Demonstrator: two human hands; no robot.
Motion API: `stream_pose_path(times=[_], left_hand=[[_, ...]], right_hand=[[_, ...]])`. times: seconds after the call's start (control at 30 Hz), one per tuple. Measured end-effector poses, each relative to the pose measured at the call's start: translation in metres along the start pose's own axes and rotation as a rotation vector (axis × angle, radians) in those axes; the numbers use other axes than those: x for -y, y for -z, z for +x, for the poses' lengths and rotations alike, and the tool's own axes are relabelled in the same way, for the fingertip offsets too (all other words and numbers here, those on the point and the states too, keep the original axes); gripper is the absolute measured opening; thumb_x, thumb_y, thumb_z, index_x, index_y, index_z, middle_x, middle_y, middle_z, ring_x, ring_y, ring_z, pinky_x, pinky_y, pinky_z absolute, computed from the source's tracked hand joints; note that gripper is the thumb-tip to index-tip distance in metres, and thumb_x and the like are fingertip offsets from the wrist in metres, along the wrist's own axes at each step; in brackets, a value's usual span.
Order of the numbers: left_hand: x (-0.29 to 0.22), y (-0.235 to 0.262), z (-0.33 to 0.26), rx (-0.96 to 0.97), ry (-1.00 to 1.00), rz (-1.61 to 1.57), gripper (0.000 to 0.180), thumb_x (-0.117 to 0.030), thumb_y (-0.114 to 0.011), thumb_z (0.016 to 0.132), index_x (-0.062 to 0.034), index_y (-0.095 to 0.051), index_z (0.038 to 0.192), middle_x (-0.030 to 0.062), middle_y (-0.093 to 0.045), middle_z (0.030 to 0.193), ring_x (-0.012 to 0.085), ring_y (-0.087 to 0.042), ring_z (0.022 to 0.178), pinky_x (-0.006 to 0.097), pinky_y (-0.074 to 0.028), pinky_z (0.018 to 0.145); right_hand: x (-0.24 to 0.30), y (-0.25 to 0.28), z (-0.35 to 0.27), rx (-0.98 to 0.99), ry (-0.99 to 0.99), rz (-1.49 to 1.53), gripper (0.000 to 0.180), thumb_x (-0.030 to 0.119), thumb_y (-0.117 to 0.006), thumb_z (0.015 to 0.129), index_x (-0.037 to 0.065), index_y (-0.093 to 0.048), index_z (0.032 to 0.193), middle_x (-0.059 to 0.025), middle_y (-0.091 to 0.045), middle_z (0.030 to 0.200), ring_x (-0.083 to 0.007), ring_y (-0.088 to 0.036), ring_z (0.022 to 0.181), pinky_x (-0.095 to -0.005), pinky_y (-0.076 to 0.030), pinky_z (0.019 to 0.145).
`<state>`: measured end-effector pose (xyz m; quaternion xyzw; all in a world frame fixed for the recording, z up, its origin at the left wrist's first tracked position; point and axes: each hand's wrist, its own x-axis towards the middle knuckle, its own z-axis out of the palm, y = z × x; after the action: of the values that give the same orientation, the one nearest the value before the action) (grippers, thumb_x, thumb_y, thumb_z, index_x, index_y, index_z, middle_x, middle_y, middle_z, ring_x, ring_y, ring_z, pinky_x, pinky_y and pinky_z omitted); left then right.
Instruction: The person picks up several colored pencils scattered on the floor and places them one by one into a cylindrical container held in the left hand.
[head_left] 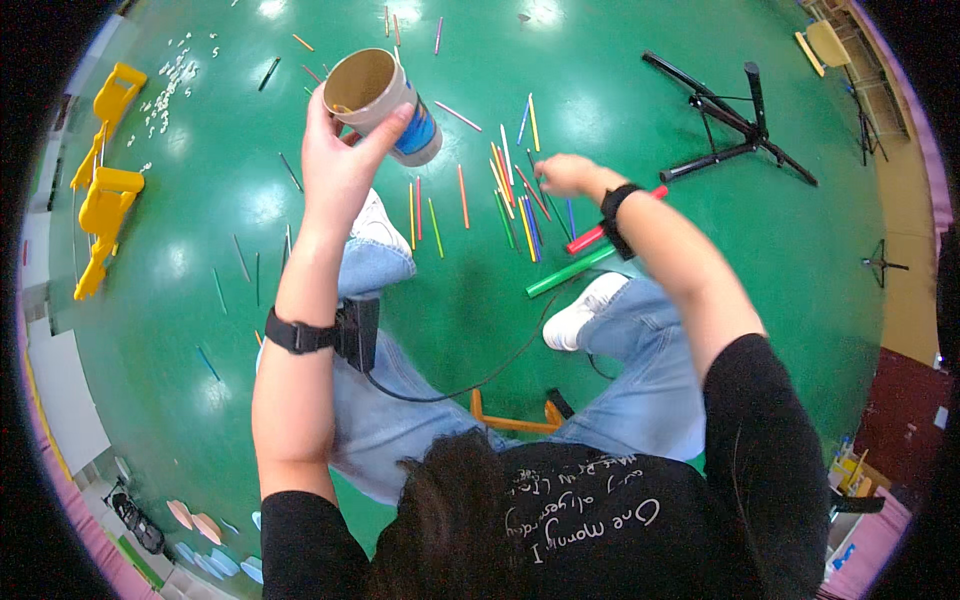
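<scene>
We held the cardboard canister [421, 130] aloft in the left hand [345, 155], thumb and fingers wrapped around its wall. The right hand [568, 176] was at the colored pencils [463, 197] scattered on the green floor [620, 120], fingers bent; we could not tell whether they gripped one. A red tube [587, 239] lay near a green tube [568, 272].

White, handwriting-style lettering [586, 531] runs in slanting lines across the person's black, short-sleeved fabric shirt [765, 460], well back from the right hand [567, 176]; its upper lines are unclear.
</scene>
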<state>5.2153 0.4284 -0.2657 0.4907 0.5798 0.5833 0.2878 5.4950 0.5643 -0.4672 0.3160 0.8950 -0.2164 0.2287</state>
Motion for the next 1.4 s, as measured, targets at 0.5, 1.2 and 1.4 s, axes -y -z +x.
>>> stream_pose_path(times=[0.5, 1.2, 1.4], left_hand=[[0.011, -0.038, 0.004, 0.084, 0.194, 0.088, 0.059, -0.014, -0.076, 0.074, -0.0035, -0.044, 0.123, 0.009, -0.057, 0.114, 0.0187, -0.057, 0.105, 0.034, -0.044, 0.093], [-0.002, -0.062, 0.008, 0.144, 0.064, 0.08, 0.063, -0.021, -0.078, 0.071, -0.005, -0.046, 0.123, 0.0073, -0.059, 0.111, 0.0178, -0.057, 0.104, 0.035, -0.046, 0.089], [-0.021, -0.112, 0.003, 0.331, -0.072, 0.088, 0.062, -0.019, -0.078, 0.071, -0.0043, -0.047, 0.122, 0.008, -0.059, 0.114, 0.0162, -0.056, 0.107, 0.033, -0.045, 0.092]], right_hand=[[0.029, -0.19, 0.046, -0.36, -0.827, 0.542, 0.051, 0.02, -0.071, 0.073, 0.002, -0.045, 0.113, -0.0174, -0.05, 0.115, -0.0338, -0.05, 0.111, -0.0439, -0.047, 0.089], [-0.001, -0.228, 0.06, -0.377, -0.433, 0.744, 0.032, 0.007, -0.047, 0.085, -0.004, -0.038, 0.113, -0.0257, -0.06, 0.091, -0.0402, -0.061, 0.078, -0.0511, -0.045, 0.073], [-0.074, -0.057, 0.016, -1.026, -0.493, 0.988, 0.031, 0.01, -0.054, 0.084, 0.001, -0.039, 0.109, -0.0191, -0.058, 0.077, -0.0322, -0.06, 0.065, -0.0423, -0.048, 0.056]])
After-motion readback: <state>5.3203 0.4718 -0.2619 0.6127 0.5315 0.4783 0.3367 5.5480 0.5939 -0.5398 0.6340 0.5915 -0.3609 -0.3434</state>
